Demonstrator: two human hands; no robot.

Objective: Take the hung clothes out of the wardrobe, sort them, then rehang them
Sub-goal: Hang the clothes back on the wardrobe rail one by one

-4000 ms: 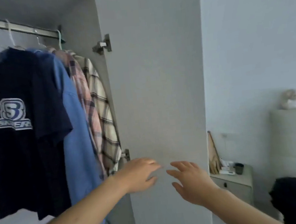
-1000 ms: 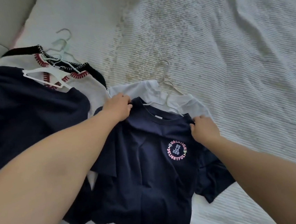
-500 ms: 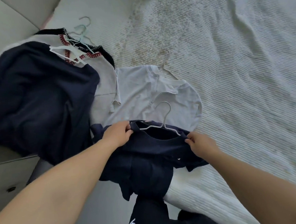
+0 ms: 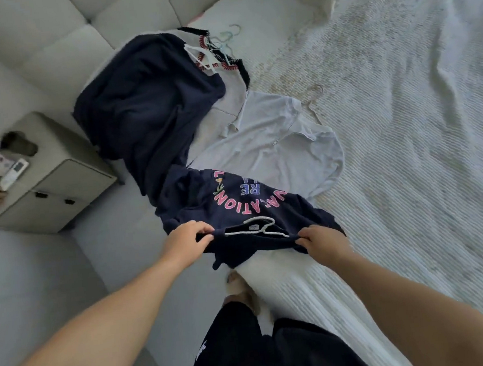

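Pinching soft navy tee (image 4: 237,209) shoulders: left hand (image 4: 182,241), right hand (image 4: 324,241); white wire hanger (image 4: 258,230) inside.

Soft, even daylight, rather dim and cool. Brightest on the bedspread (image 4: 404,108) at upper right, duller over the nightstand (image 4: 45,184) at left. Faint, diffuse shadows only; no glare. Strong wide-angle bending at the edges (forearms swollen in the lower corners). Slightly soft throughout, folds of the navy T-shirt (image 4: 236,207) lost in darkness.
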